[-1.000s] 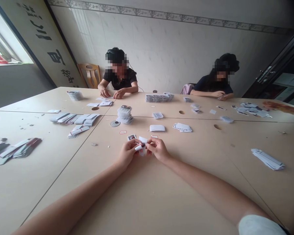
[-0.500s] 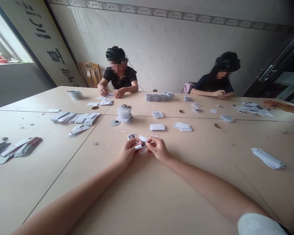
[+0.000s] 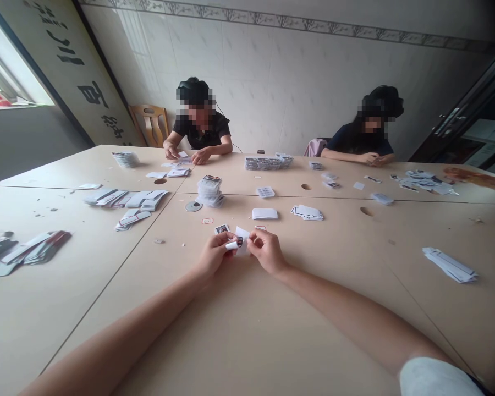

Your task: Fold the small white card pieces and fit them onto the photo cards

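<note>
My left hand (image 3: 213, 254) and my right hand (image 3: 265, 251) meet over the middle of the beige table (image 3: 247, 330). Both pinch a small white folded card (image 3: 238, 243) with a dark picture on it, held between the fingertips just above the tabletop. Right behind my hands lies a small picture card (image 3: 221, 229) face up, with a little red-edged piece (image 3: 207, 221) beyond it. A flat white stack of cards (image 3: 264, 214) and a fanned pile of cards (image 3: 307, 213) lie farther back.
A tall stack of small clear boxes (image 3: 210, 191) and a round disc (image 3: 193, 207) stand behind. Card piles spread at left (image 3: 126, 201), far left (image 3: 33, 250) and right (image 3: 449, 265). Two other people sit at the far side, hands on the table.
My hands and the small card have shifted very slightly away from me; the grip is unchanged. The person at the back left has moved their hands a little.
</note>
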A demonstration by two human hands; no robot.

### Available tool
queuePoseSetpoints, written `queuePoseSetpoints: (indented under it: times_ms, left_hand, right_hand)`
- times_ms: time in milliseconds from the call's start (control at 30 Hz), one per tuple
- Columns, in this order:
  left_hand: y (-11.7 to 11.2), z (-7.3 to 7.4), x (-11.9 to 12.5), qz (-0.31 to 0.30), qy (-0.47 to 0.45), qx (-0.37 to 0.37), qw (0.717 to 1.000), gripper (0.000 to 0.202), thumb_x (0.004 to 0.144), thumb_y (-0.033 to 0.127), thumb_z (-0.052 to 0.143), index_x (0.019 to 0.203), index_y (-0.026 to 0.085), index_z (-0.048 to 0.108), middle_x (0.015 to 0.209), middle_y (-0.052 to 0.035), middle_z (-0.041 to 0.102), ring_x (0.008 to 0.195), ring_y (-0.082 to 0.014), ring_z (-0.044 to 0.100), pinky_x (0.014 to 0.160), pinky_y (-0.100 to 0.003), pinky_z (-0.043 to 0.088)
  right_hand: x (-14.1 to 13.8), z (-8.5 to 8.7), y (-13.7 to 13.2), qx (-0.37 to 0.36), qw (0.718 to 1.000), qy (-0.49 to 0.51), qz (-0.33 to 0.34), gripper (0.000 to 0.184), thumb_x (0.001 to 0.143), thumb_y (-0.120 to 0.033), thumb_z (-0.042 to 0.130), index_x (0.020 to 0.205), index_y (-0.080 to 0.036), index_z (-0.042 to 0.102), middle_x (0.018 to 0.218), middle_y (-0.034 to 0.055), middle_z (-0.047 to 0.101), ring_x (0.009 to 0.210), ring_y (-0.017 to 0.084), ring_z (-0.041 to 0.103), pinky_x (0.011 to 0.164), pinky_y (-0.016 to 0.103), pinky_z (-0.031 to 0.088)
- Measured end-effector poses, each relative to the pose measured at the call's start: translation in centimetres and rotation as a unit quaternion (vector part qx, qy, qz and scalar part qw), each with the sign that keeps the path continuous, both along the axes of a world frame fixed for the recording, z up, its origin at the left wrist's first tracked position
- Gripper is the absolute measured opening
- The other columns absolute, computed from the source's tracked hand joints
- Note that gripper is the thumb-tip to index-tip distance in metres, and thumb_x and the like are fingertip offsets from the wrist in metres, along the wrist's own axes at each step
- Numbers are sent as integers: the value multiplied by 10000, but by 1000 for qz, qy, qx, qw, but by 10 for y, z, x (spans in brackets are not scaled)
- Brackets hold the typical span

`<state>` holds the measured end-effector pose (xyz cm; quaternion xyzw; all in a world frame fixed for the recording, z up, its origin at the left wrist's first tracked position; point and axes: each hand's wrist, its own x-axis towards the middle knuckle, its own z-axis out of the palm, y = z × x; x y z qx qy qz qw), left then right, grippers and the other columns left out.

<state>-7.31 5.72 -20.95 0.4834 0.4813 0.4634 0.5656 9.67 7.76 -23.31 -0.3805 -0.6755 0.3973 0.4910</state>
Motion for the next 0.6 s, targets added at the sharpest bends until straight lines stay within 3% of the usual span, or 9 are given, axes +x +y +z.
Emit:
queuePoseSetpoints:
  times_ms: [133,300,600]
  left_hand:
    - [0,-1,-1,0,-9,-2,1000,342,672,438,792,773,160,620,591,17,576,558,-97,480,545,-211,340]
    - [1,-4,-1,-13,-11,5,1000,439,698,545,797,785,163,598,654,10,629,558,-90,499,565,-216,383]
    - [1,-4,0,-16,-9,10,1000,458,699,559,804,805,161,603,707,-10,694,581,-93,531,577,-220,404]
  right_hand:
    - [1,-3,3,-54,998,35,11,196,826,-370,596,705,-233,525,559,-24,560,496,171,588,523,281,460]
    - [0,-3,4,-74,995,50,41,175,799,-361,638,717,-210,604,659,-3,612,510,155,609,498,264,480]
    - [3,0,4,-106,987,88,81,156,801,-332,646,762,-186,681,721,3,675,534,146,649,522,247,514]
